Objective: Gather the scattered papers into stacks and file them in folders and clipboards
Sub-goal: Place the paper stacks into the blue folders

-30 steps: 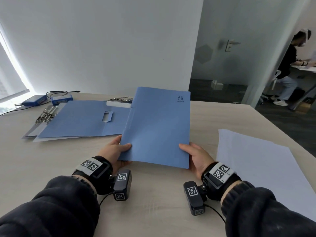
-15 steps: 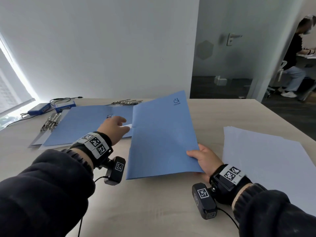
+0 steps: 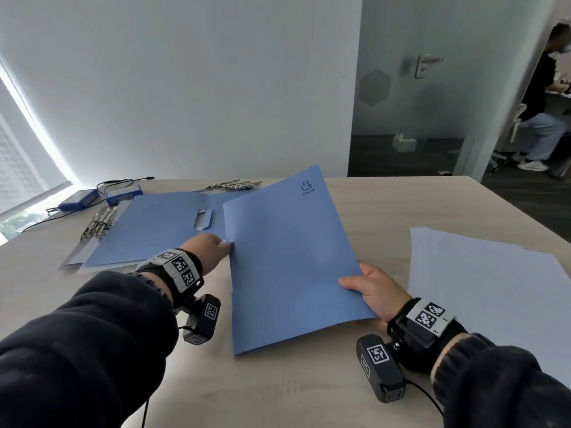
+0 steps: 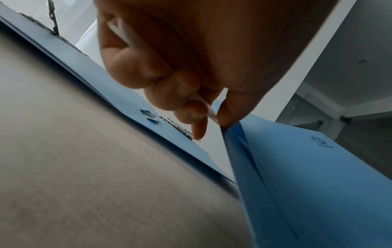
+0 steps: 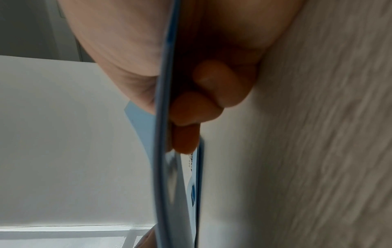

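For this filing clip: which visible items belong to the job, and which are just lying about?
Job:
- closed blue folder, held by right hand, pinched at its edge by left hand
- open blue folder
- paper stack
- metal clips

Lying about:
- two blue devices with cables

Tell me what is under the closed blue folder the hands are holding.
Under the folder the right hand's fingers curl, thumb on top. Beyond them is bare table. The left hand pinches its left edge. Whatever lies inside is covered.
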`<state>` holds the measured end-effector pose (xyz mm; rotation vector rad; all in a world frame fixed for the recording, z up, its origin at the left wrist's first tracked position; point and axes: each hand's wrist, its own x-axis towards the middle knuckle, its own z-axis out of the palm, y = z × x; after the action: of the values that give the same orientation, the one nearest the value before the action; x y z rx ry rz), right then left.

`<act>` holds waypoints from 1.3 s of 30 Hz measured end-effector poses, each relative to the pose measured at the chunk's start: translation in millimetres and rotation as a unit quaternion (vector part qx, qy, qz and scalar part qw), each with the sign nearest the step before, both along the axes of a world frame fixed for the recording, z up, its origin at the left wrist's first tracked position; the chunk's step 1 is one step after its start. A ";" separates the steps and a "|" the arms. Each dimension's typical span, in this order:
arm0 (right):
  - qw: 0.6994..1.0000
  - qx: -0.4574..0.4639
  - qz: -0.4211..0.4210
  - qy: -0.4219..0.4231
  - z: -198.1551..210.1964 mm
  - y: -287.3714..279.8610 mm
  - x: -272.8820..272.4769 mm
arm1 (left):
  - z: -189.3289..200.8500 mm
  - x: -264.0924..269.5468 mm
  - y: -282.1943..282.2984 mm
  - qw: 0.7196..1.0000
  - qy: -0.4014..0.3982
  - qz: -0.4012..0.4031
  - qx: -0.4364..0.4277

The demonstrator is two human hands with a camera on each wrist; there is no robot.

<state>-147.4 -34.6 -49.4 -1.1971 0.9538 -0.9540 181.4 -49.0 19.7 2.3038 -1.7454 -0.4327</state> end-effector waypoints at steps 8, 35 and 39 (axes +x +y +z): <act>1.000 -0.010 -0.015 -0.004 -2.1 0.3 -1.8 | -12.1 -34.3 13.8 0.891 0.437 0.119 -0.009; 0.996 0.035 -0.080 -0.011 15.0 7.7 5.2 | -45.2 -61.6 53.7 0.785 0.609 0.106 -0.042; 0.989 0.083 -0.118 -0.009 32.9 5.5 2.5 | -50.6 -70.0 46.3 0.795 0.595 0.098 -0.064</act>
<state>-144.9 -29.1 -16.5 -0.9479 1.1557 -1.0477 111.3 -2.6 -30.9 1.4163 -0.8188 -1.2898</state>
